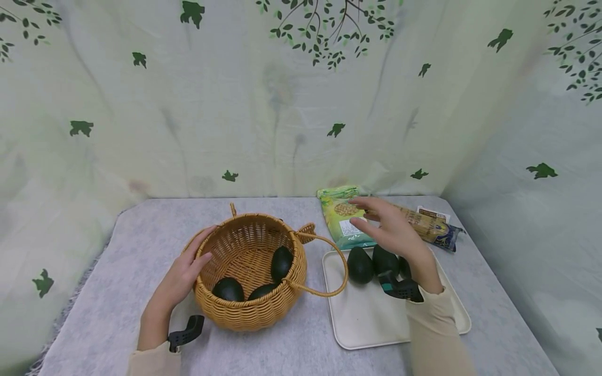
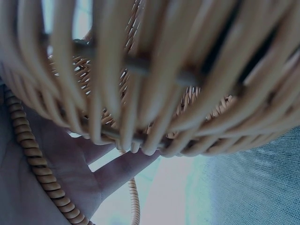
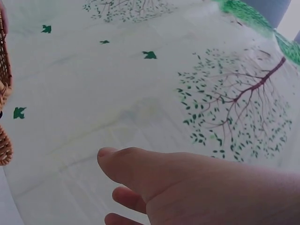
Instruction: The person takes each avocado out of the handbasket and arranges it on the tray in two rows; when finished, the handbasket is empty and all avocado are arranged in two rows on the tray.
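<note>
Nearest, the left hand (image 1: pixel 181 279) rests with relaxed fingers against the left wall of the wicker basket (image 1: pixel 251 308), which holds three avocados (image 1: pixel 281 262) near the tabletop's front edge. Rightward, the right hand (image 1: pixel 392 232) hovers, fingers spread and empty, above avocados (image 1: pixel 360 265) on the cream tray (image 1: pixel 364 318).

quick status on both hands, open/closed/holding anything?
Left hand: open, fingers straight, resting against the side of the basket.
Right hand: open, holding nothing, above the avocados on the tray.
</note>
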Demonstrator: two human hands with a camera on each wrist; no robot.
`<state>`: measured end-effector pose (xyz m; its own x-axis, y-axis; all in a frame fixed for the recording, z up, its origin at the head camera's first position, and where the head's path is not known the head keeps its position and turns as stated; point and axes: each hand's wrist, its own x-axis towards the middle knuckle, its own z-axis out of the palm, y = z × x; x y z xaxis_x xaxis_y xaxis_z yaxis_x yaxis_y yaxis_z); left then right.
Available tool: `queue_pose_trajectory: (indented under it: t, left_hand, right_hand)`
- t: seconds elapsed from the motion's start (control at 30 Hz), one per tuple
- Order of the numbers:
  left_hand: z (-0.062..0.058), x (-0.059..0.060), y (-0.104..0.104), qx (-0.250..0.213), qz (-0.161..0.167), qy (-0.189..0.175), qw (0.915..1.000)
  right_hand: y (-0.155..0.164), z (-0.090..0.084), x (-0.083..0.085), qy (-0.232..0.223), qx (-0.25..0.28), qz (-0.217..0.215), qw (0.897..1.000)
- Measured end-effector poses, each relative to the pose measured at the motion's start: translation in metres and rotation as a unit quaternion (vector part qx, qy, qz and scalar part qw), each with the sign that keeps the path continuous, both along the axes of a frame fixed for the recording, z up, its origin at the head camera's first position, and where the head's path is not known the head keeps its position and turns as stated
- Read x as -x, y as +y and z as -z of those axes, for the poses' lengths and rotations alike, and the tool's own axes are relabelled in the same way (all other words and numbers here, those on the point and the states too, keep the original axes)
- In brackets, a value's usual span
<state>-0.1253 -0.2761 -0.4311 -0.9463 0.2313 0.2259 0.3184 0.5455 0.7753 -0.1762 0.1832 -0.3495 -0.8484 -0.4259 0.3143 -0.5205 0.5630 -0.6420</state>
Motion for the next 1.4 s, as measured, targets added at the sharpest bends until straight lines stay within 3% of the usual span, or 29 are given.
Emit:
queue_pose_trajectory:
  t: [0.87,1.23,1.4]
  left_hand:
    - [0.0,0.0,0.0,0.005,-0.004,0.004,1.0]
    - [0.001,0.0,0.0,0.005,-0.003,0.002,1.0]
    - [0.003,0.001,-0.001,0.006,-0.006,-0.001,1.0]
  right_hand:
    - [-0.058,-0.016,0.008,-0.018,0.006,-0.1,0.995]
    - [-0.085,-0.015,0.011,-0.003,-0.018,-0.134,0.991]
    - [-0.097,-0.014,0.012,-0.019,-0.031,-0.155,0.987]
